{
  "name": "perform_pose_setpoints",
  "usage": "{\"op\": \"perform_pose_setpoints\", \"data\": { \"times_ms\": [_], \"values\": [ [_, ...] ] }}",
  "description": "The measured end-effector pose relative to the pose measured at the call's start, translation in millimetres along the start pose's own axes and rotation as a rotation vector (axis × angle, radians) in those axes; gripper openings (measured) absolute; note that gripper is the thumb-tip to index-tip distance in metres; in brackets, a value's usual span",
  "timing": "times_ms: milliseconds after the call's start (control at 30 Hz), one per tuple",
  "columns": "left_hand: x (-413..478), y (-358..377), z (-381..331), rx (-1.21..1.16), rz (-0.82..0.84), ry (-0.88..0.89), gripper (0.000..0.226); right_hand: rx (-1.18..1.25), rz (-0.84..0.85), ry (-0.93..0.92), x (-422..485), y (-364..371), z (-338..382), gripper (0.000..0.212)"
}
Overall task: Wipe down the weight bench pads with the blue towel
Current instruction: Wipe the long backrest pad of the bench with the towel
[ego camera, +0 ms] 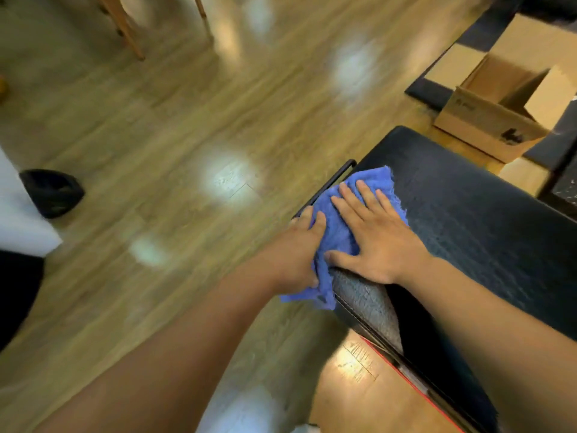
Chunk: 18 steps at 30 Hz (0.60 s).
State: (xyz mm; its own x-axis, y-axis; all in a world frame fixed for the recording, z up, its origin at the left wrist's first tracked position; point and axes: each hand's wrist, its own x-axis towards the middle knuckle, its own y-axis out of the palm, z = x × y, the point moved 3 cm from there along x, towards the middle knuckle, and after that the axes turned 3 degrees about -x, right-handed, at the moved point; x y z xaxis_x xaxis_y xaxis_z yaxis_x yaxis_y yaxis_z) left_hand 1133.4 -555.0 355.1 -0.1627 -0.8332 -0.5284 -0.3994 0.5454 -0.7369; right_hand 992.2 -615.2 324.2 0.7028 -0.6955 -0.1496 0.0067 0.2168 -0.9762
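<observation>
Left hand (pixel 296 245) at left edge of bench pad (pixel 468 214), fingers and thumb curled on blue towel (pixel 337 226) where it drapes over side. Right hand (pixel 374 242) flat on towel, fingers straight, pressing it to pad top. Wiping looks underway, not far along: towel covers only edge strip; broad black surface to right and far end probably left. Cardboard box (pixel 487 120) on floor beyond.

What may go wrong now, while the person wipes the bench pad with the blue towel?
1. The blue towel is bunched and hangs over the edge of the bench pad; it may slide to the floor if the left hand loosens.
2. The right hand presses flat near that edge and might slip off the pad.
</observation>
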Motion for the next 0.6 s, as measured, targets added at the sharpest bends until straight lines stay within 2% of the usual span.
{"op": "perform_pose_setpoints", "data": {
  "times_ms": [100,267,467,600],
  "values": [
    [18,-8,-5,-0.124,-0.04,-0.025,0.086,-0.014,-0.003,0.034,19,-6,-13,0.087],
    [57,-10,-22,-0.062,-0.133,-0.089,0.083,-0.037,0.004,-0.034,45,-16,-47,0.071],
    [103,-28,-47,-0.089,-0.158,-0.123,0.078,-0.016,0.003,-0.013,74,-29,-97,0.082],
    [138,-42,-64,-0.119,-0.185,-0.117,0.075,0.026,-0.009,0.084,85,-34,-131,0.076]
  ]
}}
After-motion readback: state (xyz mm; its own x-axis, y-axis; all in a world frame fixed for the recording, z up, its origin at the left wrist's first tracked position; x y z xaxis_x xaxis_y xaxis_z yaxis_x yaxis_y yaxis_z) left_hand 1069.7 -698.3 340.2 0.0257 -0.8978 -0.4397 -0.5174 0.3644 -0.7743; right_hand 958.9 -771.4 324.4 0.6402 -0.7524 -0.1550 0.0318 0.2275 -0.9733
